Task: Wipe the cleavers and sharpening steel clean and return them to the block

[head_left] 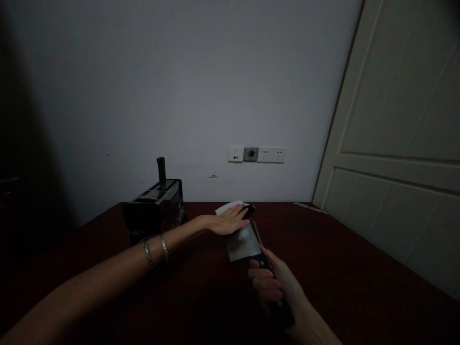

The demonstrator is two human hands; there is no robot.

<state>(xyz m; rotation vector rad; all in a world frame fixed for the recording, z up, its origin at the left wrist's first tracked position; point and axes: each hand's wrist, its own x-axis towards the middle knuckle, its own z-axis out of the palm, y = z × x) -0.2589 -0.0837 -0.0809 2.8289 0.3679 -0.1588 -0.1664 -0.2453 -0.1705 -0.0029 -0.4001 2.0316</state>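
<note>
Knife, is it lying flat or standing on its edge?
Lying about flat: the knife shows its wide side up, the left hand rests flat on it, and the right hand holds it.

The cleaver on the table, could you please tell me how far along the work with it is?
Done: the cleaver is out on the table, near the knife block. In hand: the right hand grips its handle, the left hand presses flat on the blade. Left: it is not in the block.
</note>
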